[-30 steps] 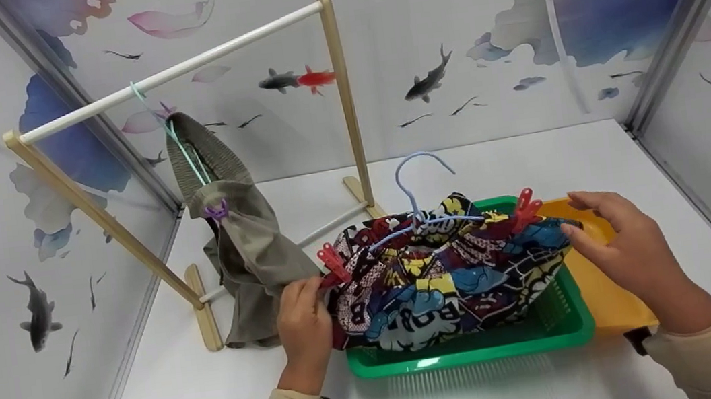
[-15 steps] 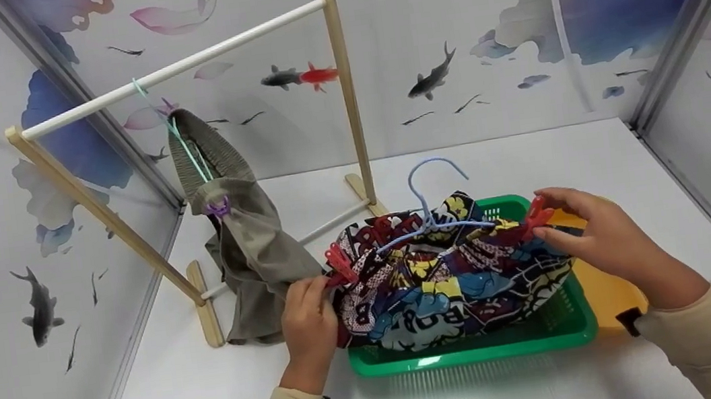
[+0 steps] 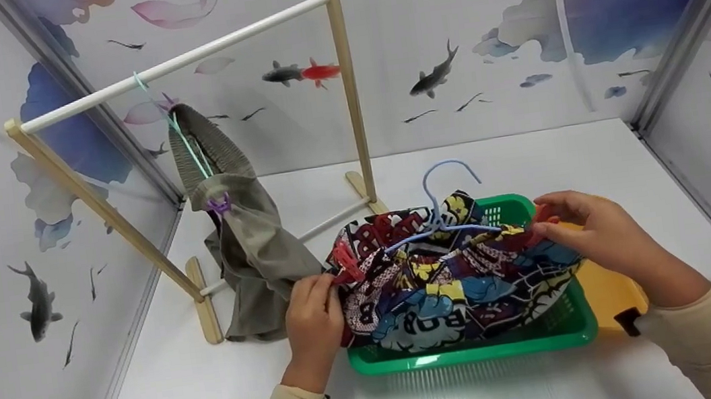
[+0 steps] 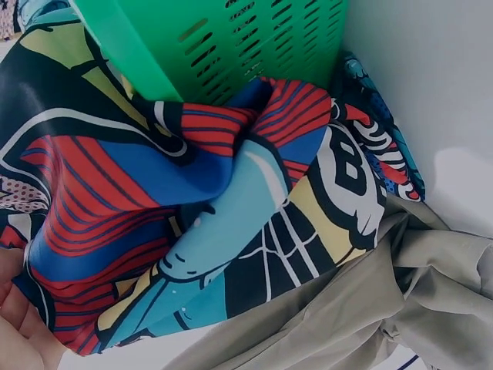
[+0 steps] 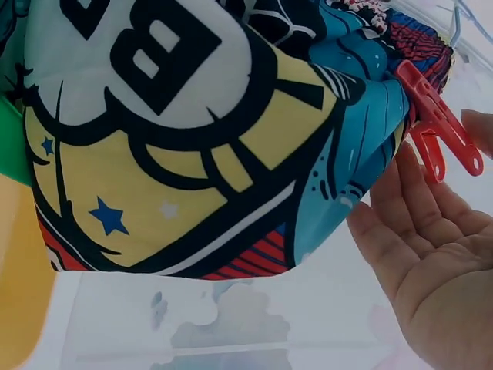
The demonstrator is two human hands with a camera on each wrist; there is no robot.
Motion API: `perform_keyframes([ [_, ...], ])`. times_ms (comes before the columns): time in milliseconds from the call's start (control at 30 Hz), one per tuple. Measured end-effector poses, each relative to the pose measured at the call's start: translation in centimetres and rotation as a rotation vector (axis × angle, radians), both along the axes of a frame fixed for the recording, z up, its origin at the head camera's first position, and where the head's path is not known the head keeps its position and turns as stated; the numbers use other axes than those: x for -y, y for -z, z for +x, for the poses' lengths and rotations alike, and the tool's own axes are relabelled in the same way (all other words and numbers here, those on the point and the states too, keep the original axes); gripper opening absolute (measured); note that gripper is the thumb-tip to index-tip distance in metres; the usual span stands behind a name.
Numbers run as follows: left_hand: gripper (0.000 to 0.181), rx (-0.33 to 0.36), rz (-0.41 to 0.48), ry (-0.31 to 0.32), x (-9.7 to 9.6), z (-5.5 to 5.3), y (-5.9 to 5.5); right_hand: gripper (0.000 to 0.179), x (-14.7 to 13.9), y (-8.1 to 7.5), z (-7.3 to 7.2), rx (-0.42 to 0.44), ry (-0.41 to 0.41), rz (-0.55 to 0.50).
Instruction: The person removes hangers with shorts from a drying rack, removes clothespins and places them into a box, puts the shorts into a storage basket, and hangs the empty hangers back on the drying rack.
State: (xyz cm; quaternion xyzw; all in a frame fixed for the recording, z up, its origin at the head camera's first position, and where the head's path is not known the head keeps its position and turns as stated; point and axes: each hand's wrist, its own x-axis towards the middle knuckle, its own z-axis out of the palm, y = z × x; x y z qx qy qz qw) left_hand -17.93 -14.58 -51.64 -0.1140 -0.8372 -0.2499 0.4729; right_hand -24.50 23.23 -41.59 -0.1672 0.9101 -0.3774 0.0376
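A cartoon-print garment with a gathered waist (image 3: 445,290) lies over the green basket (image 3: 476,353). Red clothespins fix its waist to a blue hanger (image 3: 443,224), one on each side. My left hand (image 3: 312,313) pinches the cloth at the left end, beside the left clothespin (image 3: 348,263). On the other side my right hand (image 3: 594,234) has its thumb and forefinger around the right clothespin (image 5: 439,123). The right wrist view shows other fingers (image 5: 416,200) of that hand against the cloth edge. Only part of my left hand (image 4: 23,324) shows in the left wrist view.
A wooden rack with a white rod (image 3: 189,58) stands at the back left. Grey-green trousers (image 3: 245,240) hang from it on a mint hanger (image 3: 189,145) with purple clips (image 3: 219,205). A yellow basket (image 3: 618,296) sits right of the green one. Printed panels enclose the table.
My right hand has moved left from the garment's end onto the right clothespin. The hanger and its hook have shifted rightward and slightly down. My left hand keeps its hold, moving slightly right.
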Motion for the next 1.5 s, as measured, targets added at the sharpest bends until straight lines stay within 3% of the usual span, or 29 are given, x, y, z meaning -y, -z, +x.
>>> perform_keyframes([
  [233, 0.003, 0.014, 0.002, 0.002, 0.2, 0.1, 0.3, 0.045, 0.1, -0.1, 0.2, 0.021, -0.004, -0.006],
  [633, 0.015, 0.119, -0.032, -0.052, 0.2, 0.5, 0.1, 0.038, 0.8, -0.3, 0.8, -0.101, 0.005, 0.01],
  [1033, 0.018, 0.19, -0.027, -0.063, 0.2, 0.6, 0.1, 0.04, 0.7, -0.4, 0.7, -0.07, -0.031, 0.009],
  [1500, 0.019, 0.326, -0.006, -0.03, 0.3, 1.1, -0.5, 0.03, 0.6, -0.6, 0.7, -0.062, -0.033, -0.035],
])
